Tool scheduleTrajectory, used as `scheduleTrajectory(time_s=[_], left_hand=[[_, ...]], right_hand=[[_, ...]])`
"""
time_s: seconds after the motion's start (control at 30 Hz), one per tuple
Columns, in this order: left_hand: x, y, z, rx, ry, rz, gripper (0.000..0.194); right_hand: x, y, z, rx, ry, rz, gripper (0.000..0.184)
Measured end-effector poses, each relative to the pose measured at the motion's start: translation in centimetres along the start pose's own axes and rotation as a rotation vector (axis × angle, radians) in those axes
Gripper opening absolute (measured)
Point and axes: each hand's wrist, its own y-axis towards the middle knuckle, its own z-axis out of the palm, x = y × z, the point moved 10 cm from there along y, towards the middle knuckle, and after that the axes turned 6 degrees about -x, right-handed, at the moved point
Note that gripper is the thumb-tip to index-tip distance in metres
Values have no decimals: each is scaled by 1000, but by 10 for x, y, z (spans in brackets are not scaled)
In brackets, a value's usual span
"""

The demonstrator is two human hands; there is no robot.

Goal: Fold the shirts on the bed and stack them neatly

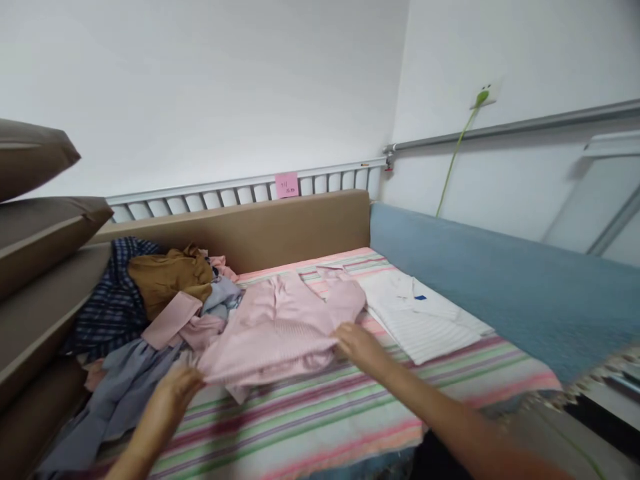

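Note:
A pink ribbed garment, seemingly a shirt (280,327), is spread over the striped cover (300,427), its near edge lifted a little. My left hand (179,385) pinches its near left corner. At the near right side, my right hand (354,341) grips the same edge, fingers closed on the fabric. Just right of it lies a white ribbed shirt (420,320), folded flat, with a small blue patch near its collar. To the left is a loose heap of clothes: a brown garment (167,277), a dark plaid one (115,300) and grey-blue cloth (133,387).
Brown cushions (45,280) are stacked at the left edge. A tan backrest (280,230) runs along the back, and a blue-covered one (475,267) along the right. Behind stands a white radiator (215,199) with a pink note (287,185). A green cord (454,160) hangs from a wall socket.

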Motion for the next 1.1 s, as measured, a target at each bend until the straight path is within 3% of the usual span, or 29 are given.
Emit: scheduleTrajectory(time_s=[0.1,0.2,0.27,0.4,0.53,0.73,0.83,0.9,0.97,1.03,1.1], left_hand=[[7,-79,70,121,-35,-61,59],[13,-118,96,146,-20,-155,55],[15,-125,94,123,-7,-179,57],[14,-124,70,69,12,-151,52],[-7,-138,59,97,12,-133,48],[-58,-156,71,350,-82,-279,32],[-69,-154,80,537,-218,-341,23],[-55,-142,79,534,-268,-386,20],[-25,-120,69,392,-215,-437,28],[5,-94,60,240,-67,-452,42],[28,-69,65,197,117,-447,54]], right_hand=[[-14,-60,67,128,78,159,23],[-22,-86,86,109,140,262,27],[-24,-88,83,89,183,287,29],[-23,-81,61,75,227,292,30],[-19,-91,43,114,176,263,31],[-30,-128,37,198,125,266,31],[-34,-140,41,305,207,252,28],[-35,-143,45,397,298,249,26],[-41,-137,45,403,373,278,30],[-52,-119,40,305,391,324,34],[-65,-98,40,198,355,360,36]])
